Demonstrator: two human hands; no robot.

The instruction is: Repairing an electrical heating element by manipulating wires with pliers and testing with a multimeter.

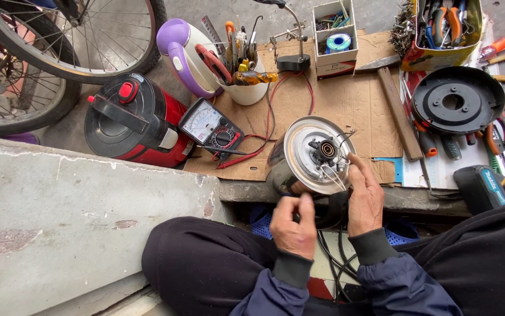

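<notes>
A steel electric kettle body (303, 153) lies tipped toward me with its underside showing: a round metal plate with a black connector (326, 150) and thin wires. My right hand (365, 198) rests on the kettle's right rim, fingers reaching onto the plate near the wires. My left hand (292, 225) is just below the kettle, fingers pinched together on something small that I cannot make out. Black cables (330, 248) hang down between my knees.
A black round kettle base cover (456, 99) lies at right among pliers and screwdrivers. An analogue multimeter (211, 126) with red leads sits left, beside a red-black cooker (129, 120). A white cup of tools (242, 70), a purple kettle (183, 50), a bicycle wheel (59, 41) and a cordless drill (489, 184) surround the cardboard (346, 96).
</notes>
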